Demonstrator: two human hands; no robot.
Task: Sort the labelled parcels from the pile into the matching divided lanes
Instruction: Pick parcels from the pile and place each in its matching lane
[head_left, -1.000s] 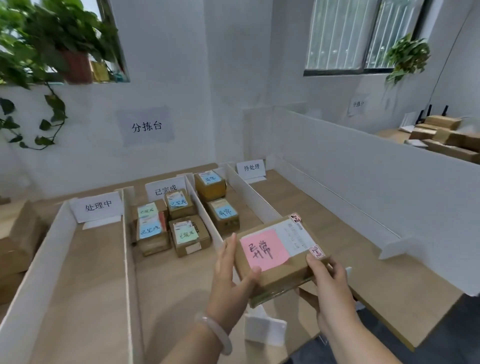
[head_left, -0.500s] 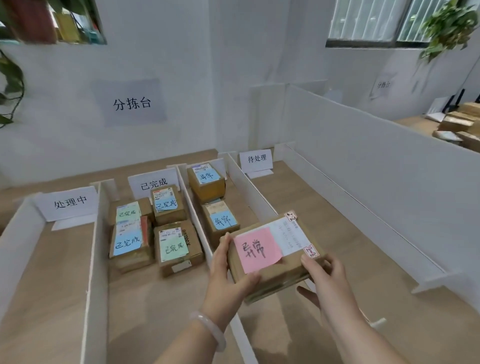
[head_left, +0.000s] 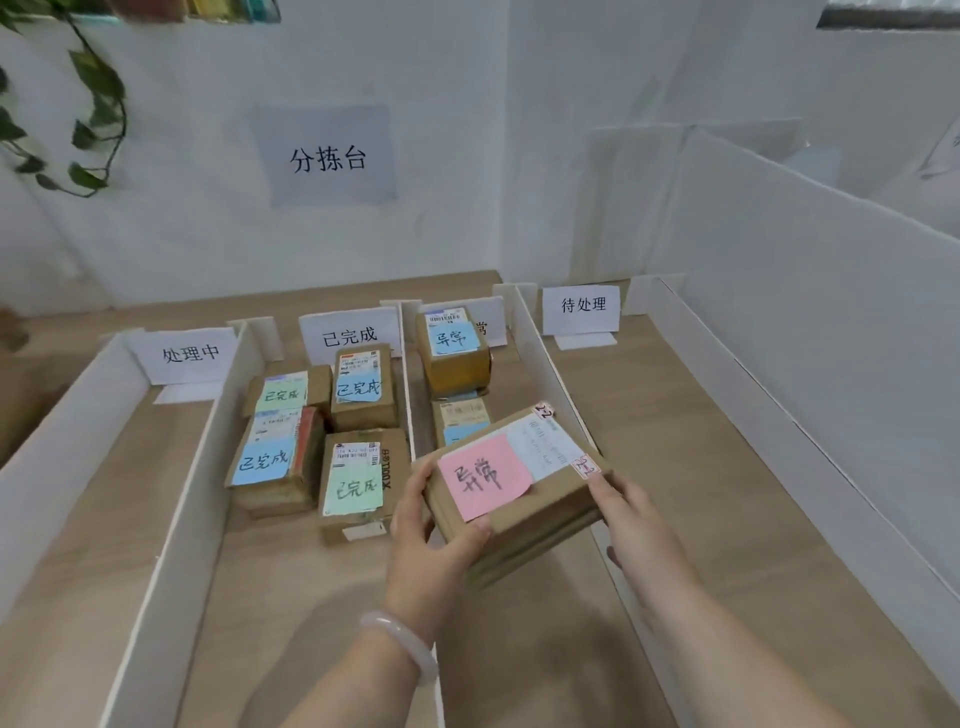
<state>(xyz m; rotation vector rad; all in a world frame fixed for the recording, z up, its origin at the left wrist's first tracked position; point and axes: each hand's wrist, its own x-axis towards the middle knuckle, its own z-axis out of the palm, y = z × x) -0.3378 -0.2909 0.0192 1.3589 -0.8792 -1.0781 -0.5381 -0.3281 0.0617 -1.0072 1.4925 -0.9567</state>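
A flat brown parcel (head_left: 540, 512) with a pink note reading 异常 and a white shipping label is held between both hands above the third lane. My left hand (head_left: 421, 540) grips its left end, thumb on the front edge. My right hand (head_left: 631, 512) grips its right end. Two parcels lie in that lane: one with a blue 异常 note at the back (head_left: 454, 358), another (head_left: 460, 423) partly hidden behind the held parcel. The 已完成 lane holds several parcels (head_left: 358, 483) with green and blue notes.
White foam dividers (head_left: 171, 519) split the wooden table into lanes with standing signs 处理中 (head_left: 189, 354), 已完成 (head_left: 349, 335) and 待处理 (head_left: 583, 305). A tall white partition (head_left: 810, 322) bounds the right side. A wall sign reads 分拣台 (head_left: 328, 158).
The view has swung down and left toward the lanes. Both hands have carried the pink-note parcel forward, over the third lane near the parcels lying there.
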